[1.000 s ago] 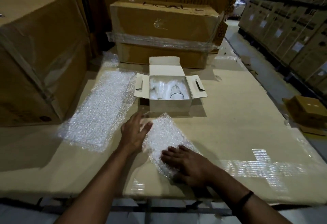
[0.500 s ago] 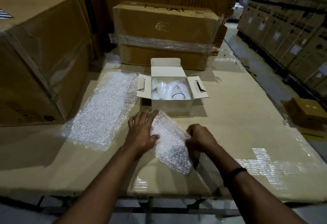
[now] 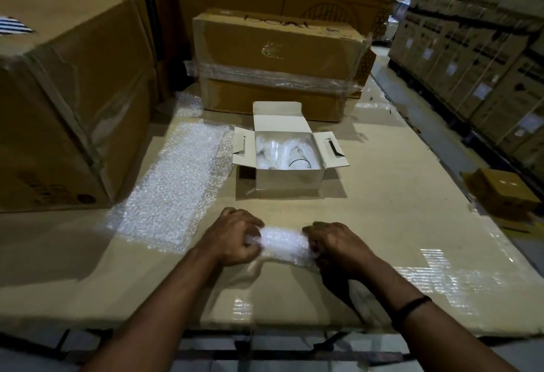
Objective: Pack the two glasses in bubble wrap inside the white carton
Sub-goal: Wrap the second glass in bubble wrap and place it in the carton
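Hands first: my left hand (image 3: 232,237) and right hand (image 3: 335,243) each curl round one end of a bubble-wrap roll (image 3: 282,242), held low at the cardboard worktop (image 3: 397,224), I judge to keep it from springing open; whether a glass is inside I cannot tell. Beyond, the white carton (image 3: 290,185) stands with flaps spread for loading, glasses (image 3: 298,157) showing inside, and a spare flat sheet (image 3: 176,183) lies to its left.
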